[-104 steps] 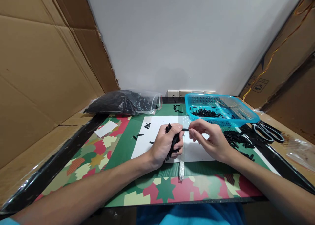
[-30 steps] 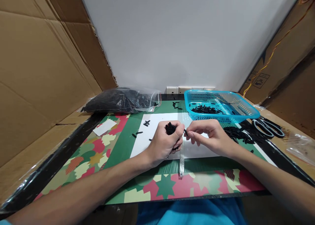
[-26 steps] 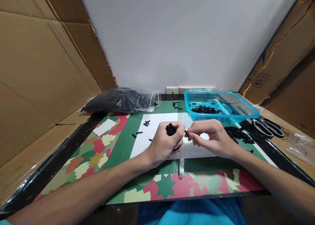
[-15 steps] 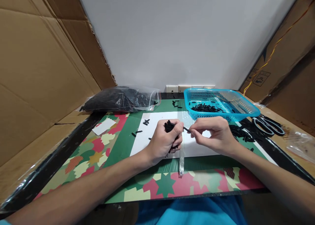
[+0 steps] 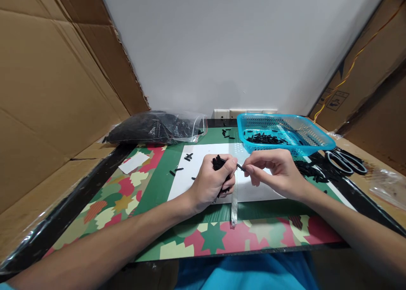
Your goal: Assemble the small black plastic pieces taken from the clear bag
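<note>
My left hand is closed round a bunch of short black tube-like pieces, whose ends stick out above and below the fist. One black piece juts out to the right between its thumb and finger. My right hand pinches the outer end of that piece between thumb and forefinger, so both hands touch it. Under the hands lies a white sheet with a few loose black pieces on its left part. A clear tape strip runs below my left hand.
A blue basket holding many black pieces stands at the back right. Beside it lie a black pile and scissors. A clear bag of black material rests at the back left. Cardboard walls flank the table.
Almost nothing differs. My right hand has shifted slightly, its lower fingers curling a little more, while still pinching the black piece. My left hand keeps its place.
</note>
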The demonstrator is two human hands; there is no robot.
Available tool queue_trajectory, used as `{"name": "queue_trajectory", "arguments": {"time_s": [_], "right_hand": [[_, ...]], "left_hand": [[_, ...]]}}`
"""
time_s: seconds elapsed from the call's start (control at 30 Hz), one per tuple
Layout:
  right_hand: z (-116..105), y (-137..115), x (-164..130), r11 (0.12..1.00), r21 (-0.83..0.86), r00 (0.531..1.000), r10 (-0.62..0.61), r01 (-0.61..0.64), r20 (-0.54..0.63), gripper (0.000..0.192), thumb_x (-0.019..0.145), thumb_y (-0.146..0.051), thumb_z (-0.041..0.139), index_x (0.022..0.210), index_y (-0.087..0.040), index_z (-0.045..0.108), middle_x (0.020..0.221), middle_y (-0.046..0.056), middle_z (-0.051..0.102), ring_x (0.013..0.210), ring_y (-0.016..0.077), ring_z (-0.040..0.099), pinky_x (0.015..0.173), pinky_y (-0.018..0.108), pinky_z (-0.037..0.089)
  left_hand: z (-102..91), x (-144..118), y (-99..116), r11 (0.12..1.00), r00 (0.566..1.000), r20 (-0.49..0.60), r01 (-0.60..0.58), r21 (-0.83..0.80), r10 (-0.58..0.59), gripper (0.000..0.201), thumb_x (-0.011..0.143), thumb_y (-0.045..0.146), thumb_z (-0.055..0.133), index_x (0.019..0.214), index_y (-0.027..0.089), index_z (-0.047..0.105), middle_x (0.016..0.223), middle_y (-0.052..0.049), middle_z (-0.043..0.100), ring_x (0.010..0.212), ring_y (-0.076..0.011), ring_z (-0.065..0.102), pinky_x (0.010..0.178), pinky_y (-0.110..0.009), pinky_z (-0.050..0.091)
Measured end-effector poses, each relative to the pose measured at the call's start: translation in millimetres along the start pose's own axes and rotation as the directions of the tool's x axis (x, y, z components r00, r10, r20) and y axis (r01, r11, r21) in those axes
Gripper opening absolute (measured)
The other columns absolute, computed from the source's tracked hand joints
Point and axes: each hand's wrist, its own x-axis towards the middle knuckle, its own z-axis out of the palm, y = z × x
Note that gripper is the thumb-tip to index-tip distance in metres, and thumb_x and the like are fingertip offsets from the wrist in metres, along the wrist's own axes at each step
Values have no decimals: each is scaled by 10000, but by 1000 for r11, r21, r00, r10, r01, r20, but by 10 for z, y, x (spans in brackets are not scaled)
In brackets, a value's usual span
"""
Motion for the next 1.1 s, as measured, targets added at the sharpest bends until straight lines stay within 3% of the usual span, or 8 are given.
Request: {"name": "queue_trajectory", "arguments": {"time_s": [0.3,0.7,1.1], "right_hand": [[-2,1,2,999,33,999,40,-41,31,116,1007,-240,684,927,-172,733,730,-3,691,562,108,656,549,231,515],[-15,-29,13,989,55,983,132,-139,127,281,1056,-340,625,881,-156,745,749,16,717,574,104,650,570,226,527],[-10,24,16,996,10,995,94,-93,-26,185,994,-339,726,924,-169,749,764,12,721,530,108,678,509,224,545]], "left_hand": [[6,-2,13,1000,1000,-5,10,-7,-11,490,926,493,747,643,186,491,448,86,396,359,-42,348,354,-151,327],[13,-11,25,1000,999,-36,1,19,0,475,919,499,754,652,182,522,455,78,421,356,-44,369,358,-153,319],[13,6,11,998,998,-50,48,-33,-50,421,896,472,747,672,185,537,446,78,426,356,-46,348,352,-145,303]]}}
